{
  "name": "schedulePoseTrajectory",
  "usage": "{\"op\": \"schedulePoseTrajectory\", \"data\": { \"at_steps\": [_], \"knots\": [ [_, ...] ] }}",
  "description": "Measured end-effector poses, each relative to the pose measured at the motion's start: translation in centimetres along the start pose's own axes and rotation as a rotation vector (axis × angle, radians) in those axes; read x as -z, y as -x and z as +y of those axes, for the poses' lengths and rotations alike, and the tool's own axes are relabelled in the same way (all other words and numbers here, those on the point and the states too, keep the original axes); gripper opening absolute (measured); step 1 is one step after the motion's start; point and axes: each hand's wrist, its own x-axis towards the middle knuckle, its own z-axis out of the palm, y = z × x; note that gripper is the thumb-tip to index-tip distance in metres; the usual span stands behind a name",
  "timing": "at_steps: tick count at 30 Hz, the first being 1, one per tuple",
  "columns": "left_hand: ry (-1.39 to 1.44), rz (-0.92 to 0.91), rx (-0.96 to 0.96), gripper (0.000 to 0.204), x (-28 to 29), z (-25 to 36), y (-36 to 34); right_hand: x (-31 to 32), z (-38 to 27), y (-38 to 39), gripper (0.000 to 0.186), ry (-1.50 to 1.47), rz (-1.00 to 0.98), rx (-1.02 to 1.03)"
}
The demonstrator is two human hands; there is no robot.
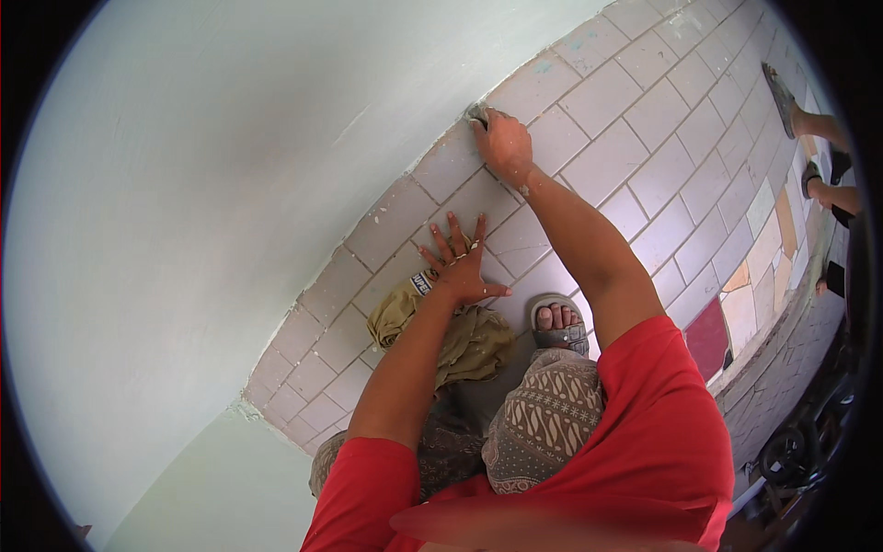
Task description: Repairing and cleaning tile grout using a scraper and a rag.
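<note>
My right hand [504, 143] is closed around a small greyish object [477, 114], which I cannot make out, at the seam where the white wall [212, 184] meets the pale tiled floor [590, 94]. Below it, my left hand [460, 269] is spread with fingers apart on the tiles, its wrist just above a crumpled olive cloth [395, 313]. My sandalled foot [556, 322] rests on the tiles to the right of the cloth, under a patterned brown garment [543, 419].
Another person's sandalled foot [780, 97] and further legs [832, 193] are at the right edge. Mixed coloured tile pieces [708, 336] edge a step at the right, with dark wheeled machinery [786, 455] below. A pale green wall [202, 483] adjoins at lower left.
</note>
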Motion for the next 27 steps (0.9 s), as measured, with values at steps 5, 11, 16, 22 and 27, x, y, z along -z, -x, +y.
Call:
{"op": "schedulePoseTrajectory", "data": {
  "at_steps": [5,11,16,22,27],
  "knots": [
    [0.013,0.012,-0.004,0.157,0.0,-0.2,0.1,0.0,-1.2,0.7,0.033,-0.003,-0.007,-0.026],
    [-0.036,-0.001,-0.067,0.155,0.8,-1.1,0.9,0.3,0.0,0.5,0.034,-0.038,0.053,-0.076],
    [-0.103,0.128,-0.196,0.153,0.4,-6.5,2.2,-0.8,-2.6,2.7,0.035,0.003,-0.072,-0.009],
    [-0.171,0.147,-0.044,0.151,-0.7,-7.9,3.5,-2.1,-3.1,3.4,0.036,-0.039,0.009,-0.055],
    [-0.182,0.127,-0.042,0.153,-0.6,-8.2,3.2,-1.9,-3.3,3.1,0.035,-0.056,0.038,-0.134]
  ]
}}
